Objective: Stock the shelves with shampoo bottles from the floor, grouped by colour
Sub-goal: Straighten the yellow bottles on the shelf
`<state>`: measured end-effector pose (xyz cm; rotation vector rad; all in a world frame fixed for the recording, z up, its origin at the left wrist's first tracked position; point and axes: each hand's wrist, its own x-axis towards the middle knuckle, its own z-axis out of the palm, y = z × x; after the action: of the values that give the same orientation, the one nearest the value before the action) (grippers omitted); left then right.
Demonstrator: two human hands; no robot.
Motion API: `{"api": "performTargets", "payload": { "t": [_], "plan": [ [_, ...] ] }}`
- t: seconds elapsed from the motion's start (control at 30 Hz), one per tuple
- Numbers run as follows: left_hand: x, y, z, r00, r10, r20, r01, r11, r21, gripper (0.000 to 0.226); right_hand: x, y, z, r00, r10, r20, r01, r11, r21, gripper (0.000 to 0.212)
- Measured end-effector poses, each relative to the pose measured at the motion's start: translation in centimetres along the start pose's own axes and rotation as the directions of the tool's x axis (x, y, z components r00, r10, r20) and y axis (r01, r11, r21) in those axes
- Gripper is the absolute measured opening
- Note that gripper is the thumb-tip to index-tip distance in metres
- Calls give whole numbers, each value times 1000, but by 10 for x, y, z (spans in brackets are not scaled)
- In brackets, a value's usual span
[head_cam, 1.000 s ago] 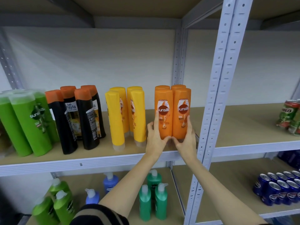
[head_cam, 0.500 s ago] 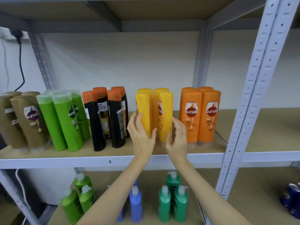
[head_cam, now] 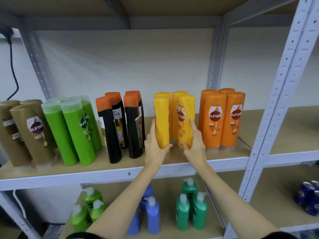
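My hands have moved left off the orange group; left hand [head_cam: 156, 145] and right hand [head_cam: 194, 144] now clasp the front yellow bottles [head_cam: 162, 121], tidying that colour.

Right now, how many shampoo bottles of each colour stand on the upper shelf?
Brown plastic bottles: 4
Green plastic bottles: 4
Black bottles with orange caps: 4
Yellow plastic bottles: 4
Orange plastic bottles: 4
Total: 20

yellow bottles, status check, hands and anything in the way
Left hand grips front-left yellow bottle. Right hand grips front-right yellow bottle. Both standing on shelf, black bottles and orange bottles close either side.
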<state>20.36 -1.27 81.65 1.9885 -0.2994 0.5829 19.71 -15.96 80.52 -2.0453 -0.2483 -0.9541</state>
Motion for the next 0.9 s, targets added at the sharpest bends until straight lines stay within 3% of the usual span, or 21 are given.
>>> {"api": "performTargets", "payload": {
  "t": [0.13, 0.43, 0.7, 0.9],
  "plan": [
    [6, -6, -12, 995, 17, 99, -8, 996, -92, 103, 2, 2, -3, 993, 12, 118, -23, 995, 97, 87],
    [16, -6, -24, 945, 40, 324, 29, 978, -206, 90, 0, 1, -1, 995, -11, 104, 10, 1000, 14, 86],
    [22, 1, -21, 951, 14, 309, 31, 990, -139, 93, -5, -6, 7, 994, 109, -27, -111, 989, -95, 91],
    [30, -1, -26, 937, -4, 351, 47, 992, -114, 87, 0, -7, -1, 989, 144, 24, -143, 989, -24, 102]
  ]
}}
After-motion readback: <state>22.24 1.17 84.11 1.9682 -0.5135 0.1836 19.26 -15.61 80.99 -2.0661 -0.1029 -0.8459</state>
